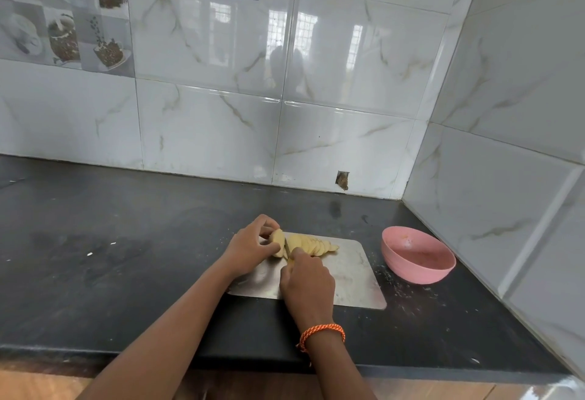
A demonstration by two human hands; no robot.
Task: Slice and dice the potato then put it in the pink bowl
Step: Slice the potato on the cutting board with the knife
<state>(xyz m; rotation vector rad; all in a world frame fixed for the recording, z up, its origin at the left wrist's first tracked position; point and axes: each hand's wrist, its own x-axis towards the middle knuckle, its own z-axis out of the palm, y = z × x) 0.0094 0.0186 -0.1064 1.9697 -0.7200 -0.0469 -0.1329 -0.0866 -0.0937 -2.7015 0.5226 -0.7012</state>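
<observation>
Head view. Fingers (269, 225) of the left hand (250, 247) are curled over the uncut end piece of the potato (278, 241), thumb on its near side, pinning it to the metal cutting board (354, 276). Fingers of the right hand (307, 282) are wrapped tight round a knife handle; the handle itself is hidden inside the fist. Knife blade (286, 249) shows only as a thin dark strip, standing on edge between the end piece and the cut slices.

Potato slices (313, 245): pale yellow, fanned in an overlapping row on the far part of the board, running from the blade toward the board's right side. The row leans, each slice resting on the next.

Pink bowl (418, 265): on the black countertop (126, 241), just right of the board and not touching it. Its inside shows a few small pale specks; whether these are potato I cannot tell.

Orange braided band (321, 333) on the right wrist, nearer the counter's front edge than the board. White crumbs are scattered on the counter between board and bowl. White marbled wall tiles (316, 146) stand behind the board and right of the bowl.
</observation>
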